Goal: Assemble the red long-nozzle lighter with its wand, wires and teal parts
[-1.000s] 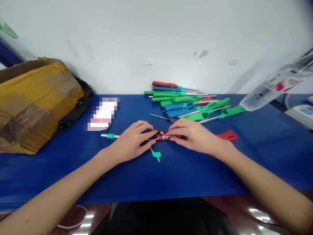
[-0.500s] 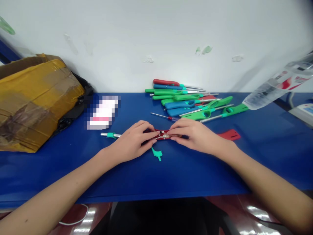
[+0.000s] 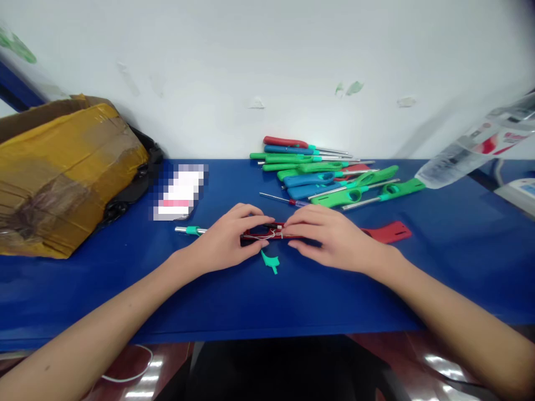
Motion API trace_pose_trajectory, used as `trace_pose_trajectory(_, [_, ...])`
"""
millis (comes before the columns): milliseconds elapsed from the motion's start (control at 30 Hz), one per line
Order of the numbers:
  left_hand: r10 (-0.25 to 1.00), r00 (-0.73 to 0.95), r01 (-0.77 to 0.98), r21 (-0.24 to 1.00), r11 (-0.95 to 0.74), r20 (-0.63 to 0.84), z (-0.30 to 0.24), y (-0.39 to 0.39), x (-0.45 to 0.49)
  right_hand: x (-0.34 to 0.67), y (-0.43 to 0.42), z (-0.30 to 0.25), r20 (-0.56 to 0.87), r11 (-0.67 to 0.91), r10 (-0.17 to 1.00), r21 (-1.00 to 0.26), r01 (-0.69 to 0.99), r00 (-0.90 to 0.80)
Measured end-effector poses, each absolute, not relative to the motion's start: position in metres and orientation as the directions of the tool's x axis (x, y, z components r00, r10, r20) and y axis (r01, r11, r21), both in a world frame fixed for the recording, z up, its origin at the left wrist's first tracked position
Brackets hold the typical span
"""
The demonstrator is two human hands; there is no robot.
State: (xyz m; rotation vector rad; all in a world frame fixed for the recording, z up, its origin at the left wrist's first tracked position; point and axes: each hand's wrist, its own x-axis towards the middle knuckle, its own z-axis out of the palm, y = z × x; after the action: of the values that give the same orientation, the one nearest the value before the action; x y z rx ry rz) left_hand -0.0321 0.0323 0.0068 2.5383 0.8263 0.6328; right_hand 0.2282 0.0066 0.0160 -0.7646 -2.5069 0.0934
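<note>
An opened red long-nosed lighter [image 3: 273, 234] lies across the table in front of me, its thin wires and small inner parts exposed. My left hand [image 3: 228, 236] grips its front section, thumb on the near side and fingers on the far side. Beyond that hand, a metal tube with a turquoise collar [image 3: 192, 230] sticks out to the left. My right hand [image 3: 330, 236] bends over the casing's middle, fingertips on the inner parts and thumb along the near edge. The red handle end [image 3: 393, 231] shows past it. A loose turquoise trigger piece [image 3: 271, 262] lies just nearer to me.
Several green, blue and red lighters [image 3: 321, 167] are heaped by the wall, with a screwdriver [image 3: 292, 201] in front. A blurred-out phone [image 3: 180, 189] and a taped cardboard box [image 3: 71, 172] are at left. A plastic bottle [image 3: 468, 145] leans at right on the blue table [image 3: 292, 306].
My right fingers have shifted slightly left along the casing, and the brownish part seen between them is now covered. More of the red handle shows. My left hand stays nearly in place.
</note>
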Motion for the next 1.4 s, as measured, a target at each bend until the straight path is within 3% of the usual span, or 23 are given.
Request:
trace_pose_trajectory(200, [0.657, 0.686, 0.500, 0.453, -0.738, 0.314, 0.014, 0.038, -0.041, 0.210, -0.007, 0.010, 0.487, 0.911, 0.407, -0.151, 0.385, -0.773])
trace_pose_trajectory(267, [0.660, 0.675, 0.519, 0.424, -0.743, 0.330, 0.013, 0.040, -0.043, 0.208, -0.007, 0.008, 0.511, 0.895, 0.435, -0.159, 0.416, -0.741])
trace_pose_trajectory(433, [0.644, 0.707, 0.523, 0.397, -0.754, 0.291, 0.008, 0.040, -0.042, 0.215, 0.002, 0.004, 0.542, 0.753, 0.631, -0.253, 0.608, -0.555])
trace_pose_trajectory(600, [0.648, 0.711, 0.523, 0.411, -0.747, 0.272, 0.006, 0.038, -0.041, 0.218, 0.011, 0.000, 0.520, 0.675, 0.721, -0.379, 0.633, -0.457])
trace_pose_trajectory(1167, [0.725, 0.633, 0.549, 0.503, -0.668, 0.271, 0.001, 0.037, -0.034, 0.204, 0.021, -0.003, 0.422, 0.560, 0.827, -0.562, 0.609, -0.370])
trace_pose_trajectory(1400, [0.730, 0.627, 0.548, 0.514, -0.660, 0.271, 0.002, 0.038, -0.034, 0.202, 0.018, 0.000, 0.456, 0.612, 0.789, -0.526, 0.590, -0.412])
